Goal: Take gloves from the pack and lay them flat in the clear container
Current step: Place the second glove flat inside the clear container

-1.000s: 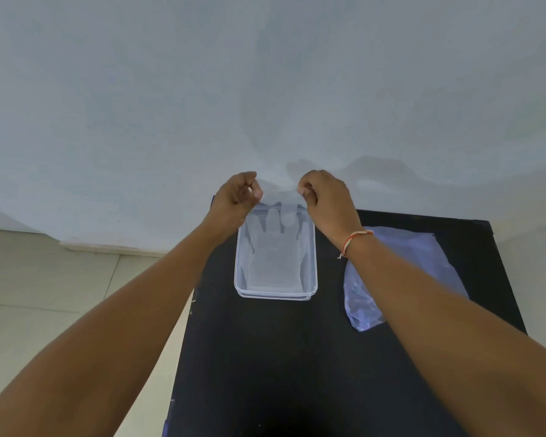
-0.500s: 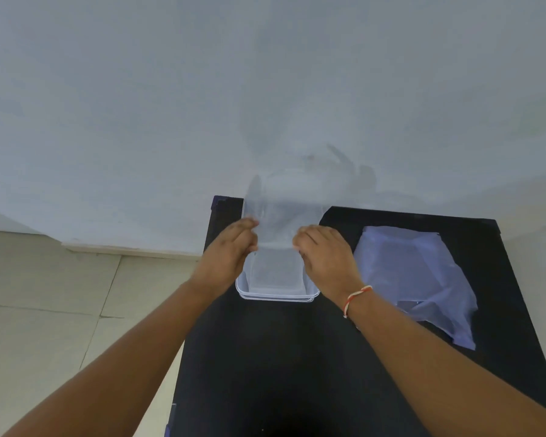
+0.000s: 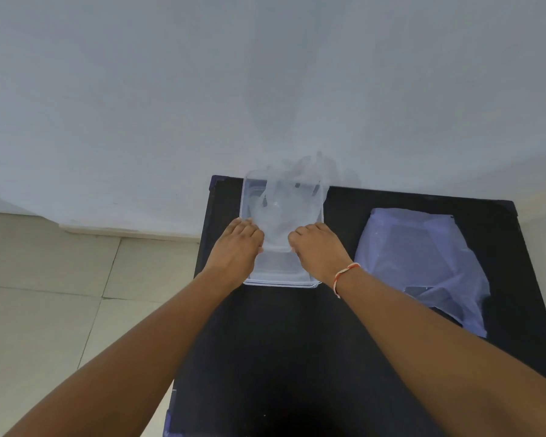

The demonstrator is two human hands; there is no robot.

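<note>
A clear rectangular container (image 3: pixel 281 280) stands near the far left of the black table (image 3: pixel 281 357). A thin see-through plastic glove (image 3: pixel 282 212) stretches over its far half, fingers pointing toward the wall. My left hand (image 3: pixel 235 247) pinches the glove's cuff at its left corner. My right hand (image 3: pixel 319 247), with a red-and-white thread at the wrist, pinches the right corner. Both hands hover over the container's middle. The glove pack (image 3: pixel 423 263), a crumpled pale blue plastic bag, lies flat on the table to the right.
The table's back edge meets a white wall (image 3: pixel 265 89). Beige floor tiles (image 3: pixel 60 294) lie to the left, below the table's left edge.
Both hands have come back from the container's far end toward me and lowered, pulling the glove down over the container. The view has tilted down a little.
</note>
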